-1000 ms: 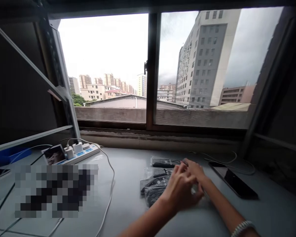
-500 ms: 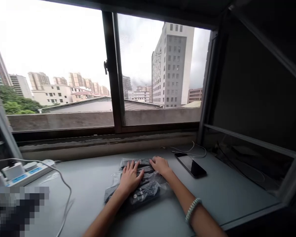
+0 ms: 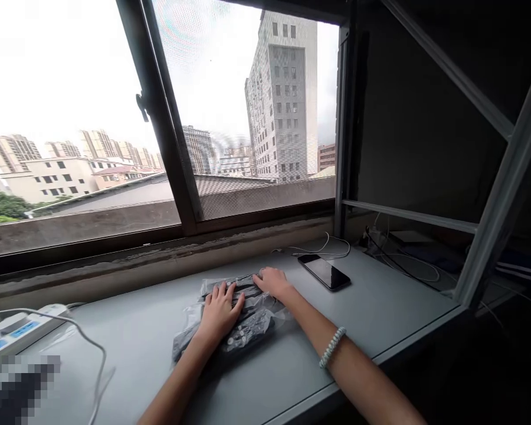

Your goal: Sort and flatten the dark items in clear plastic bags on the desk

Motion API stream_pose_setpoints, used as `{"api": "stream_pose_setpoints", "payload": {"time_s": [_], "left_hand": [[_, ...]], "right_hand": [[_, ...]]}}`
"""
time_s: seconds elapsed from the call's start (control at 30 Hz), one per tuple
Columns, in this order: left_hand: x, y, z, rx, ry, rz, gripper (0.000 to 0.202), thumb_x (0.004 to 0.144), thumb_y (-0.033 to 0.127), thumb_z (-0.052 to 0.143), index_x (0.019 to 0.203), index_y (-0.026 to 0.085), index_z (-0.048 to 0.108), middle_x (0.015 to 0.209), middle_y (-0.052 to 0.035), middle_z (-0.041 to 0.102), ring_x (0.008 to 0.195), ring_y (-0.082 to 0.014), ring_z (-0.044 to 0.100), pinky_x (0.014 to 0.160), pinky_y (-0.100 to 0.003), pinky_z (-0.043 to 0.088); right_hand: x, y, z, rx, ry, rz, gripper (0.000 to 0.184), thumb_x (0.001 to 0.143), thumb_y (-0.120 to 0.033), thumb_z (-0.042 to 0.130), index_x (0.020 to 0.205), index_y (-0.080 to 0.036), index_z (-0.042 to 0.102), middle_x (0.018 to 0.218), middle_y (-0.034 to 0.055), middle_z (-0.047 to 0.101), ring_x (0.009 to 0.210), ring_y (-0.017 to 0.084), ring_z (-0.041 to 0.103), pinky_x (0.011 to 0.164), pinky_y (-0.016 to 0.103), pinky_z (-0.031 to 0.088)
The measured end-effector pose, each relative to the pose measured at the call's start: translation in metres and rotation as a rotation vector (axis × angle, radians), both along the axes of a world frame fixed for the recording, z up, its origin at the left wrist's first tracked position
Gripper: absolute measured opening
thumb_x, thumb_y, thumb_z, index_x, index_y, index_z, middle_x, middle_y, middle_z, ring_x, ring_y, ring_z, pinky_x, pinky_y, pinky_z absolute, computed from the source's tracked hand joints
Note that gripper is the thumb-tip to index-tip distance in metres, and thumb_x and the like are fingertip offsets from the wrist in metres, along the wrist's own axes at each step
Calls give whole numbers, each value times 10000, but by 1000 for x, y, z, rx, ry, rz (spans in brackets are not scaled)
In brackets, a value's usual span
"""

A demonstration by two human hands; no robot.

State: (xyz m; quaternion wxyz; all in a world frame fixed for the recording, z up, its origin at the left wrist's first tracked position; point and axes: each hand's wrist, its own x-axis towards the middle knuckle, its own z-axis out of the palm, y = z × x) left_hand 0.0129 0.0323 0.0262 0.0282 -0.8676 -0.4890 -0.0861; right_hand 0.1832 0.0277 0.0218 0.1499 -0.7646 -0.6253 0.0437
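Note:
A clear, crinkled plastic bag point(image 3: 251, 328) with dark contents lies flat on the grey table. A few small pale round spots show near its front; what exactly is inside I cannot make out. My left hand point(image 3: 219, 310) rests palm down on the bag's upper middle, fingers spread. At the bag's far right corner is my right hand point(image 3: 272, 281), its fingers curled over the edge and the thumb on top. The right fingertips are partly hidden. A pale coiled band point(image 3: 333, 347) circles my right forearm.
To the right of the bag lies a black phone point(image 3: 324, 271), with a white cable point(image 3: 343, 241) behind it. On the left are a white power strip point(image 3: 30, 330) and a loose grey cable point(image 3: 101, 354). A window point(image 3: 248, 118) and metal frame bars point(image 3: 491, 195) border the table point(image 3: 137, 330).
The view has turned to the right and tilted, so everything appears further left. Both hands stay in about the same places on the bag.

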Motion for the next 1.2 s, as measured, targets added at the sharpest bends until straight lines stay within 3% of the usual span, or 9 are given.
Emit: {"api": "stream_pose_setpoints", "payload": {"time_s": [0.13,0.27,0.47,0.6,0.7,0.83,0.97,1.07,1.2], "left_hand": [[1,-7,1,76,-72,-100,487,908,428,279,1264,151,461,1331,-121,439,1264,-284,343,1049,-438,237],[5,-23,5,114,-185,-226,453,911,423,284,1247,177,461,1339,-96,431,1289,-268,311,1054,-431,244],[14,-53,8,86,-250,-469,363,891,386,348,1189,222,476,1341,-48,432,1327,-249,245,1068,-431,244],[17,-67,7,30,-249,-521,390,851,369,415,1208,217,457,1333,-46,444,1326,-237,250,1086,-421,235],[18,-71,3,-35,-250,-456,559,833,440,432,1326,190,353,1411,-61,350,1352,-258,178,1106,-453,192],[17,-63,-4,-65,-263,-266,675,850,535,339,1405,166,234,1477,-68,191,1372,-281,40,1115,-511,95],[13,-43,-12,3,-283,-104,645,869,551,251,1393,175,281,1478,-66,184,1372,-270,5,1108,-534,36],[9,-28,-15,57,-282,-31,624,873,538,248,1380,181,314,1474,-76,191,1373,-267,5,1098,-547,18],[3,-15,-18,111,-261,54,617,864,553,256,1360,202,361,1464,-83,219,1370,-291,25,1081,-575,7]], "right_hand": [[0,-2,-3,1,-7,49,455,924,-422,269,1014,-162,632,1086,123,604,1009,240,557,821,320,402],[-1,1,-9,-10,-7,99,405,943,-373,259,1099,-169,572,1141,120,573,1023,238,554,825,325,402],[-3,8,-15,-51,24,135,321,908,-271,378,1180,-147,496,1177,124,552,1037,249,547,791,316,414],[-4,9,-17,-44,43,121,305,931,-279,320,1137,-146,502,1139,126,575,1017,239,563,775,308,408],[-5,8,-18,-32,62,100,307,923,-317,346,1145,-153,482,1125,123,586,1012,235,568,758,296,402],[-2,6,-16,6,83,45,357,882,-378,418,1159,-156,456,1047,126,618,960,253,586,705,302,390],[7,2,-11,164,121,-49,233,835,-407,483,927,-206,555,934,47,637,873,231,599,617,271,336],[13,0,-9,295,150,-126,246,830,-420,484,747,-202,561,868,23,621,796,188,592,564,256,292],[16,3,-11,473,219,-211,239,800,-436,510,865,-211,555,880,16,589,740,156,571,530,244,305]]}}
